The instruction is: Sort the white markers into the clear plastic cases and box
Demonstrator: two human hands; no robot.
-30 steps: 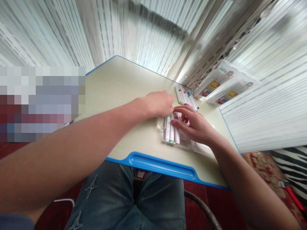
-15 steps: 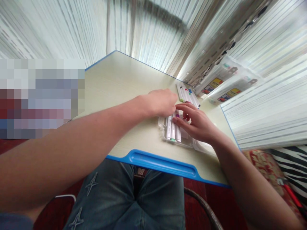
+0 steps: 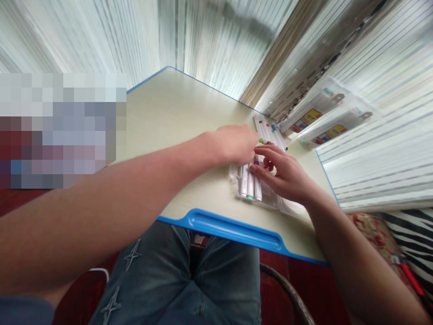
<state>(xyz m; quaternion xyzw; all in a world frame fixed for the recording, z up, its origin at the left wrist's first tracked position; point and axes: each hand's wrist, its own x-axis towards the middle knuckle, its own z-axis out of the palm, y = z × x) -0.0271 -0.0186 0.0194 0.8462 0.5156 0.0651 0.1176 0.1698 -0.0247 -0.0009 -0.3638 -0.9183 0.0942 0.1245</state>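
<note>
A clear plastic case (image 3: 270, 198) lies open on the table with several white markers (image 3: 250, 183) side by side in it; one shows a green end, another a purple band. My left hand (image 3: 238, 143) is curled over the far end of these markers, knuckles up; its fingertips and anything in them are hidden. My right hand (image 3: 286, 174) reaches over the case from the right. Its thumb tip rests at the marker with the purple band, its index finger stretches to my left fingers, and the other fingers are bent and apart from the thumb.
Behind my hands lies another row of white markers (image 3: 270, 128) with coloured bands. Two clear packages (image 3: 326, 113) with yellow labels stand at the table's back right edge, by the curtain (image 3: 209, 45). A blue tray ledge (image 3: 233, 230) runs along the front of the pale table (image 3: 169, 108).
The whole view has shifted slightly, so the table and hands sit a little further right. Both hands keep nearly the same pose over the markers.
</note>
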